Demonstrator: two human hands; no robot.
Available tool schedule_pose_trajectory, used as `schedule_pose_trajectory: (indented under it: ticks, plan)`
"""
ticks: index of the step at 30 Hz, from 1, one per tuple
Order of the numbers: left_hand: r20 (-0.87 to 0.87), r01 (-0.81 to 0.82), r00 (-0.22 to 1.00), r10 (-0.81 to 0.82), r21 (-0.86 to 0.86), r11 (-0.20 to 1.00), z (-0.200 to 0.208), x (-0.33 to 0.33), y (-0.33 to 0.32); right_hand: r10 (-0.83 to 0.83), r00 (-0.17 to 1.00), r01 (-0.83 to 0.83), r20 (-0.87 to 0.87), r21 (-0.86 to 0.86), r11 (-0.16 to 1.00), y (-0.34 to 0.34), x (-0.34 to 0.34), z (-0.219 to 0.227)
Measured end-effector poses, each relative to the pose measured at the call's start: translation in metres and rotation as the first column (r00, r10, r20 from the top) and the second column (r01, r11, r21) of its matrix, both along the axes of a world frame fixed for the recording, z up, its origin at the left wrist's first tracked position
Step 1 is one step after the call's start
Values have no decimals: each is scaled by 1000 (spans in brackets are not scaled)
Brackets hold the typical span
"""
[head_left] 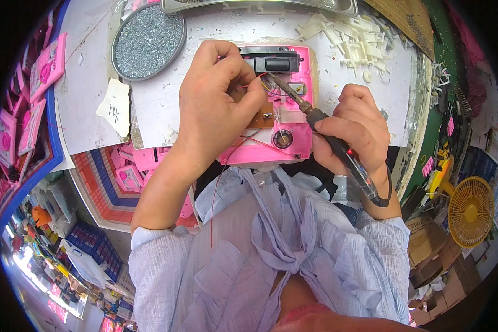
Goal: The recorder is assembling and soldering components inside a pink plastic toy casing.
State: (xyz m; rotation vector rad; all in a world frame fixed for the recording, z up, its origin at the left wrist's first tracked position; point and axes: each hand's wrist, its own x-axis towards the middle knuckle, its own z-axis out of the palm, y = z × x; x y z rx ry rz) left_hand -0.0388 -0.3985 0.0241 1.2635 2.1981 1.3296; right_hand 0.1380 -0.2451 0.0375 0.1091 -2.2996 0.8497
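A pink plastic housing [260,154] lies open in front of me, its inside facing up. It holds a black plastic compartment [276,64], a brown circuit board [265,115] and a round black part [283,139]. My left hand [220,105] is over its left side, fingers pinched on a thin red wire [263,73]. My right hand [355,133] grips a soldering iron [337,145] by its dark handle. The iron's tip points up and left, close to the wires below the compartment; whether it touches them is too small to tell.
At the upper left stands a round tray [115,58] of small screws. A metal tray [260,6] crosses the far edge. White plastic parts [354,41] lie at the right. Pink pieces fill a blue-edged bin [58,133] and a basket [97,180]. A yellow fan [471,212] stands lower right.
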Motion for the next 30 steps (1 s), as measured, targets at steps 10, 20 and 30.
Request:
schedule_pose_trajectory:
  ticks: [10, 20, 30]
  plan:
    - [-17, -8, 1000, 8, -8, 1000, 1, 1, 1, 14, 1000, -13, 18, -33, 999, 1, 6, 2]
    - [-21, -18, 1000, 17, -25, 1000, 3, 3, 2, 12, 1000, -12, 4, -44, 999, 4, 8, 2]
    - [-40, -30, 999, 29, -27, 999, 0, 2, 2, 24, 1000, -24, 3, -59, 998, 5, 8, 2]
